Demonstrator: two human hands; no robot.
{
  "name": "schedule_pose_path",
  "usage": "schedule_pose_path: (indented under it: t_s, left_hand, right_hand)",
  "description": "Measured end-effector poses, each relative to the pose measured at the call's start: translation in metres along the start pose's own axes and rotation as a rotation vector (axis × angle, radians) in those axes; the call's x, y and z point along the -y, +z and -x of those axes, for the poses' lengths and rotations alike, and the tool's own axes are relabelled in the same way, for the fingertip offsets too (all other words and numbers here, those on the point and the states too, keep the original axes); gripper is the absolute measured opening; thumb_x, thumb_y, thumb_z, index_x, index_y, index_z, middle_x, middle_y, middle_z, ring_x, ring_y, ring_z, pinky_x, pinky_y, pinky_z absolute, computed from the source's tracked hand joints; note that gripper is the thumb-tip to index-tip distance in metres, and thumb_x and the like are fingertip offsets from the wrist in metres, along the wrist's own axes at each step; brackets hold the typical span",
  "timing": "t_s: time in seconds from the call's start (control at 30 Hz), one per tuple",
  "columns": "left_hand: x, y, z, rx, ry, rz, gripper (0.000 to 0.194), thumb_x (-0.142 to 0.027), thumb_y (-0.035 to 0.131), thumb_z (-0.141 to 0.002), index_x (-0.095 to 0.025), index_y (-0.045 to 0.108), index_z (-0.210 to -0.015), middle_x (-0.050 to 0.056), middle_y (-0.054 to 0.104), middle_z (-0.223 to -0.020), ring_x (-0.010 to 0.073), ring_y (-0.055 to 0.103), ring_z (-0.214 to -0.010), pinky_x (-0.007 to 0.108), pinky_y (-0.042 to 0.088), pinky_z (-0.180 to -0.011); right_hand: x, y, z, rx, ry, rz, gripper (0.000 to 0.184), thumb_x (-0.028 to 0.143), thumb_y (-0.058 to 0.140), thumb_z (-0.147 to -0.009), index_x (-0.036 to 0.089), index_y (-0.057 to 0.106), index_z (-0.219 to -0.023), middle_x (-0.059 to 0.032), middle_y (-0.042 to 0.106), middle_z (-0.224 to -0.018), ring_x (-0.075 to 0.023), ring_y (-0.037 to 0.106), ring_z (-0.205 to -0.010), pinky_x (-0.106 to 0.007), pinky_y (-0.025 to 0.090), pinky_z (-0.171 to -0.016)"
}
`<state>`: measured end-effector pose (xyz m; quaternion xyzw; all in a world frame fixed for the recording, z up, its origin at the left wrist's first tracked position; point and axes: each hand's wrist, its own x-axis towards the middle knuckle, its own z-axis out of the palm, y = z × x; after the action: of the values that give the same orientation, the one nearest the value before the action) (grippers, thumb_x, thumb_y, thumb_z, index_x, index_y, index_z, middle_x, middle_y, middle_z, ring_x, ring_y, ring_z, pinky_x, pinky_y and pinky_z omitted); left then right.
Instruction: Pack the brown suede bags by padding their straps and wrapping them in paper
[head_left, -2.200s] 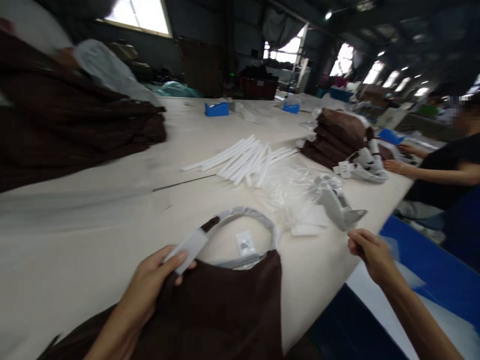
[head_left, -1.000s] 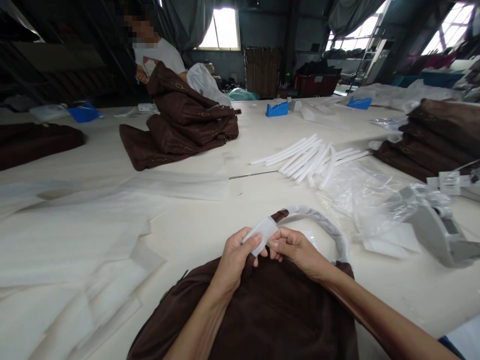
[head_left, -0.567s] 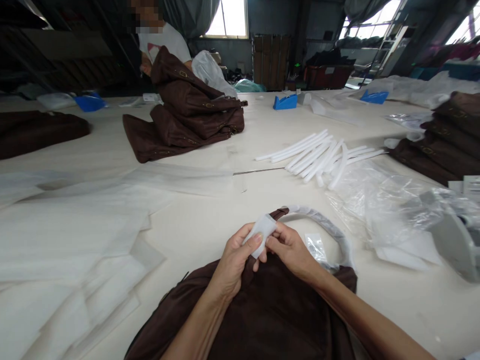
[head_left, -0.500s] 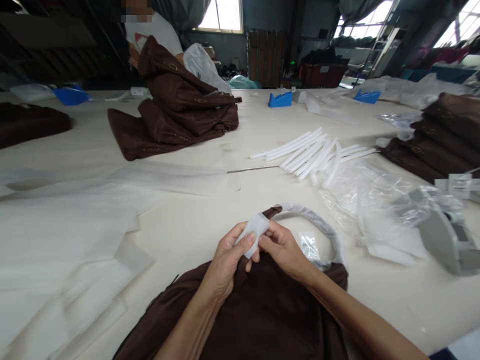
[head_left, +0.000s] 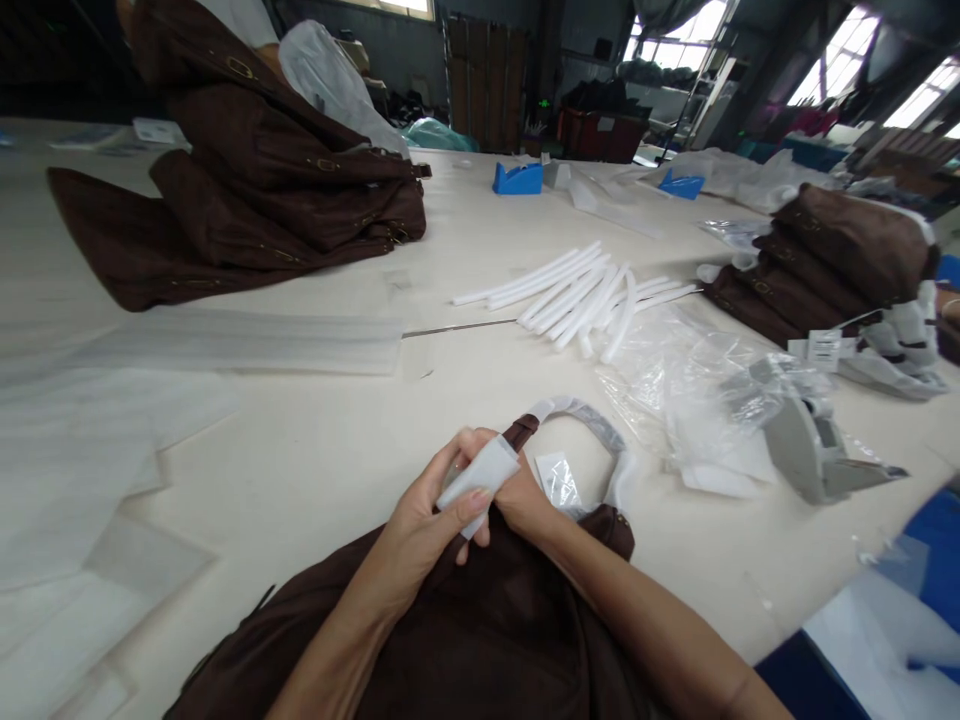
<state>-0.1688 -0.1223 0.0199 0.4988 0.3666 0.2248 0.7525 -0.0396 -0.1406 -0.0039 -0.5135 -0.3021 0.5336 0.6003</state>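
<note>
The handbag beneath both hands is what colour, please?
The handbag is dark brown, best seen in the head view.

The setting is reading as a bag workshop or factory floor. A long white worktable [head_left: 322, 420] is running across it, bearing a left stack of brown bags [head_left: 262, 190] and a right stack of brown bags [head_left: 840, 245]. White rods [head_left: 574, 300], clear plastic packaging [head_left: 667, 370] and translucent sheets [head_left: 67, 480] are lying loose; a grey tape dispenser [head_left: 799, 445] is standing near the right edge. Behind, a red crate [head_left: 604, 136] is holding dark material, and windows [head_left: 694, 30] are lighting a dim hall.
</note>
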Motion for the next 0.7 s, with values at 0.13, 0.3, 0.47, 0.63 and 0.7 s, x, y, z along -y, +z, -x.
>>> schedule_pose_path:
  t_s: [0.13,0.3,0.47,0.63,0.7]
  left_hand:
    - [0.001,-0.003,-0.004,-0.097,0.073,0.043,0.081,-0.044,0.073,-0.082,-0.011,0.036,-0.146,0.001,0.064,-0.062,0.0122,0.051,-0.052,0.018,0.04,-0.044]
    - [-0.004,-0.007,-0.003,-0.088,0.136,0.062,0.048,-0.044,0.071,-0.083,-0.011,0.061,-0.116,0.001,0.065,-0.066,0.0067,0.047,-0.049,0.015,0.037,-0.047]
    - [-0.011,-0.001,-0.002,-0.17,0.138,0.114,0.043,-0.047,0.078,-0.074,-0.012,0.066,-0.097,0.001,0.064,-0.065,0.0061,0.046,-0.047,0.015,0.036,-0.046]
    - [-0.022,0.001,-0.01,-0.319,0.175,0.106,0.048,-0.051,0.083,-0.065,-0.012,0.065,-0.086,0.001,0.063,-0.065,0.0068,0.048,-0.047,0.016,0.035,-0.043]
    - [-0.034,-0.005,-0.016,-0.421,0.201,0.088,0.044,-0.052,0.078,-0.072,-0.012,0.064,-0.085,0.0,0.061,-0.067,0.0066,0.048,-0.049,0.017,0.036,-0.044]
  right_hand:
    - [0.009,-0.011,-0.004,-0.02,0.094,-0.024,0.044,0.059,0.069,-0.074,0.02,0.051,-0.065,0.0043,0.05,-0.047,-0.0093,0.041,-0.043,-0.023,0.032,-0.045]
    - [0.047,-0.06,0.058,-0.096,-0.036,0.27,0.034,0.052,0.067,-0.08,0.019,0.059,-0.079,0.0032,0.059,-0.057,-0.0103,0.048,-0.051,-0.023,0.037,-0.052]
    - [0.059,-0.124,0.132,-0.428,0.07,0.967,0.048,0.066,0.053,-0.084,0.022,0.063,-0.101,0.0043,0.051,-0.052,-0.0185,0.053,-0.053,-0.03,0.039,-0.059]
    - [0.032,-0.139,0.139,-0.394,0.243,1.104,0.079,0.059,0.059,-0.079,0.018,0.042,-0.144,-0.0054,0.068,-0.082,-0.0292,0.067,-0.081,-0.039,0.047,-0.076]
    - [0.029,-0.135,0.122,-0.377,0.16,0.995,0.072,0.043,0.062,-0.075,0.019,0.045,-0.141,-0.0031,0.067,-0.083,-0.0256,0.066,-0.081,-0.036,0.049,-0.075]
